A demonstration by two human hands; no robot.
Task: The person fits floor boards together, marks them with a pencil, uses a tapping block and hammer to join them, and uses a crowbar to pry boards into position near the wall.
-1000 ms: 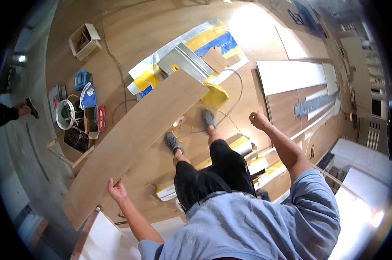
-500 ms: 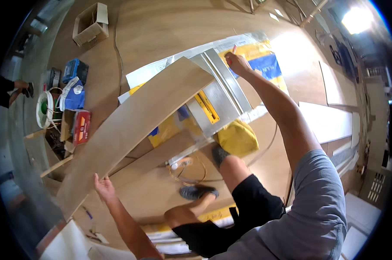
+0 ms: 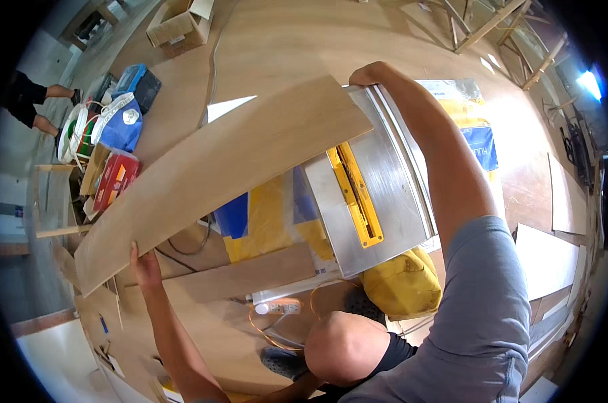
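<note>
A long wooden board (image 3: 216, 171) lies slantwise, its right end over the metal top of a table saw (image 3: 388, 178) and its left end out past the saw. My left hand (image 3: 144, 265) grips the board's near edge by the left end, the thumb on top. At the saw's far edge, my right hand (image 3: 372, 72) is curled down beside the end of a metal fence (image 3: 401, 144), close to the board's far corner. Its fingertips are partly hidden, so what they grip cannot be made out. A yellow slotted insert (image 3: 354, 195) shows in the saw top.
A yellow cloth bag (image 3: 404, 285) hangs at the saw's near side. Below lies a white power strip (image 3: 280, 307) with cords. At left are a red box (image 3: 115, 180), a blue bag (image 3: 122, 124) and a person's legs (image 3: 42, 101). An open carton (image 3: 179, 30) stands far left.
My right hand has moved from right of the fence to its far end; the red-and-white stick seen in it no longer shows. The board's left end has swung farther away, with my left hand on it.
</note>
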